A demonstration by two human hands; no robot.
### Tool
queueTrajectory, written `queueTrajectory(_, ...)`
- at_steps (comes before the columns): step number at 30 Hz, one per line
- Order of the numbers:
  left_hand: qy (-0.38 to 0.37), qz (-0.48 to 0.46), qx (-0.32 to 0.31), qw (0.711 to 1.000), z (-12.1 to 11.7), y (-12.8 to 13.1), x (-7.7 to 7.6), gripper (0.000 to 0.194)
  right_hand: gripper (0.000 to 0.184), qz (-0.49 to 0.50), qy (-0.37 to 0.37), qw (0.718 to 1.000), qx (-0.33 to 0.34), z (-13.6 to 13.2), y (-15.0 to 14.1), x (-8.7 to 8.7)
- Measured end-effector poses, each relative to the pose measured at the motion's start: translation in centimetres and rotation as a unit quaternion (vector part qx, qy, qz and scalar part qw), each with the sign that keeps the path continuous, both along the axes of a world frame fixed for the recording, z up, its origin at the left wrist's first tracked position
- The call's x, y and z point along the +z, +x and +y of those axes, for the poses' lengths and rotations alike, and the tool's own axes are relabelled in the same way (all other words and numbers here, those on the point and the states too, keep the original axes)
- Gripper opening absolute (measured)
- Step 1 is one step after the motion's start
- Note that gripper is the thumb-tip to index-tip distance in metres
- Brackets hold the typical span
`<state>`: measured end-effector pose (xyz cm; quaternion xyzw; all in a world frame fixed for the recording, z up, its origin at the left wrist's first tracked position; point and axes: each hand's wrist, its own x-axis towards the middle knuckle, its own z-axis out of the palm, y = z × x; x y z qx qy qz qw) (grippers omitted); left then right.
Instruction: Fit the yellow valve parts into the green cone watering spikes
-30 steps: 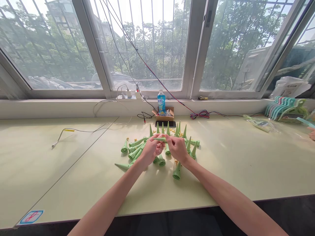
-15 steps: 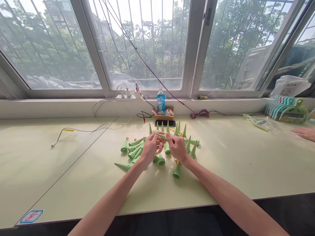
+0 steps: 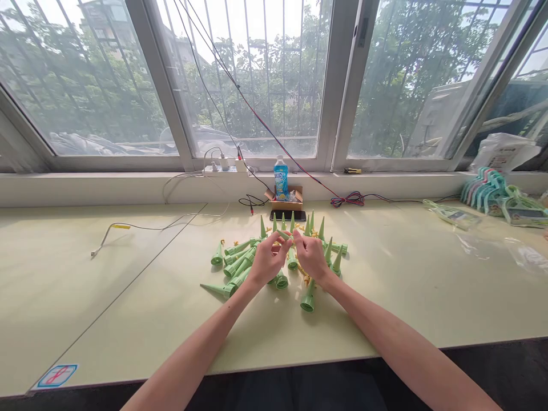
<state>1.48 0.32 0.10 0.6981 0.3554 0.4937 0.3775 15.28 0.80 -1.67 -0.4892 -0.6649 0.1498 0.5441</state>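
A green plastic watering spike (image 3: 282,234) is held above the pile, its pointed end toward the upper left. My left hand (image 3: 268,261) grips it with closed fingers. My right hand (image 3: 311,258) pinches at its other end, where the fingers hide most of it; a small part there cannot be made out. Around both hands lie several more green spikes, such as one lying on its side (image 3: 307,298) near my right wrist and one at the left (image 3: 216,290). Others stand point up, like the spike (image 3: 337,262) at the right. Small yellow valves (image 3: 306,279) sit among them.
Behind the pile are a black phone (image 3: 287,216), a small cardboard box (image 3: 294,204) and a blue-labelled bottle (image 3: 281,180). A white cable (image 3: 145,229) crosses the table at left. Green hangers (image 3: 486,188) and clear plastic wrappers (image 3: 524,254) lie at right.
My left hand has turned slightly, and the held spike tilts more steeply. At the far right, another person's hand has mostly left view and the green hangers have shifted.
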Motion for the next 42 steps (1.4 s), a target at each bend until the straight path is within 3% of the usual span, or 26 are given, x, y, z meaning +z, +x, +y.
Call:
queueTrajectory(7,-0.015,-0.007,0.032,0.999,-0.02,0.04,0.13,0.029,0.062,-0.005,-0.011,1.0,-0.002,0.06,0.04,-0.05)
queueTrajectory(11,0.022,0.023,0.071,0.997,0.13,-0.15,0.12,0.024,0.057,-0.007,-0.005,1.0,-0.013,0.17,0.27,-0.04)
queueTrajectory(17,0.084,0.055,0.18,0.979,0.2,-0.39,0.28,0.044,0.038,-0.062,-0.004,0.997,-0.037,0.35,0.71,-0.11)
queueTrajectory(21,0.092,0.072,0.214,0.97,0.1,-0.32,0.44,0.045,0.018,-0.14,-0.041,0.989,-0.026,0.28,0.74,-0.26)
queueTrajectory(26,0.085,0.082,0.224,0.967,0.15,-0.28,0.48,0.046,0.008,-0.204,-0.081,0.975,-0.032,0.19,0.7,-0.29)
queueTrajectory(34,0.085,0.072,0.221,0.969,0.22,-0.28,0.39,0.048,0.003,-0.173,-0.09,0.98,0.039,0.46,0.81,-0.38)
queueTrajectory(42,0.083,0.084,0.206,0.971,0.34,-0.36,0.25,0.046,0.004,-0.177,-0.099,0.977,0.068,0.13,0.67,-0.22)
